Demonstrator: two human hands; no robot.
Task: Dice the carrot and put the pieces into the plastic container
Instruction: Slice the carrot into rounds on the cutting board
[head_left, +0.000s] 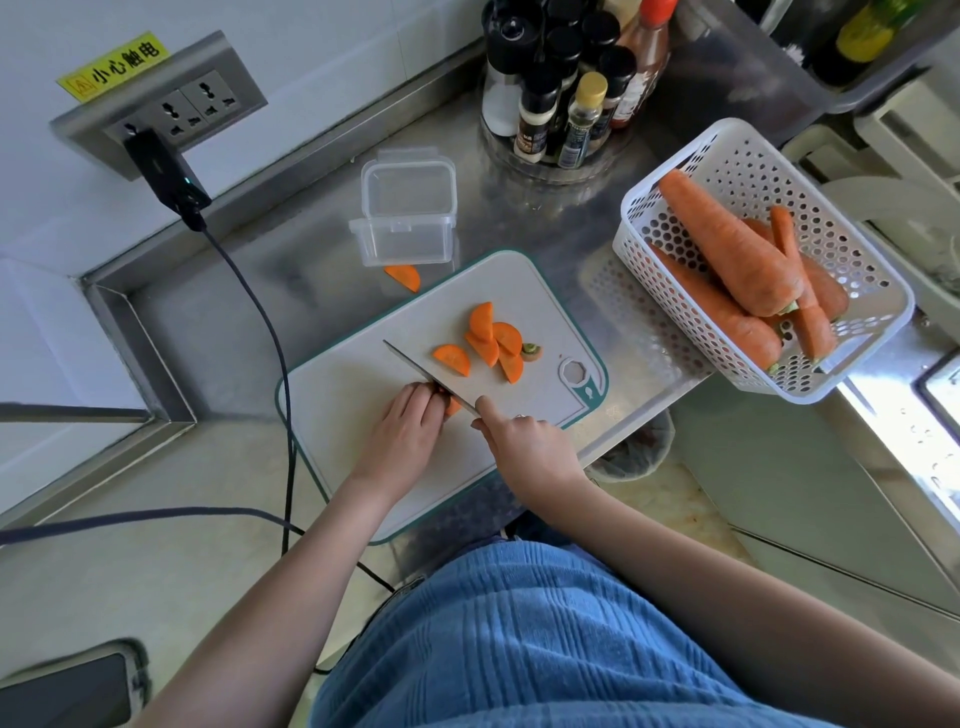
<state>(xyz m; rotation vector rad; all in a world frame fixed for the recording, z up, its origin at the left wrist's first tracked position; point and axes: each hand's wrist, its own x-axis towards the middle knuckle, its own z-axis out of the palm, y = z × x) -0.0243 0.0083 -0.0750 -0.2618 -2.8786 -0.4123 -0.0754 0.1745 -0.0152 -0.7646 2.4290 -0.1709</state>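
You have one view only, from the camera on your head, so nothing is shared with a second view. It looks forward and steeply down over your own torso onto the counter (519, 218). The wide lens bends the straight edges towards the borders. The cutting board (363, 415) sits at the middle of the picture, near the lens, with both forearms reaching in from the bottom edge. The wall socket (171, 109) fills the upper left, the white basket (753, 156) the right.

White basket (727, 156) of whole carrots right; spice bottles (561, 98) on rack behind; black charger (163, 176) in wall socket; possibly bin (634, 447) under tabletop (249, 291).
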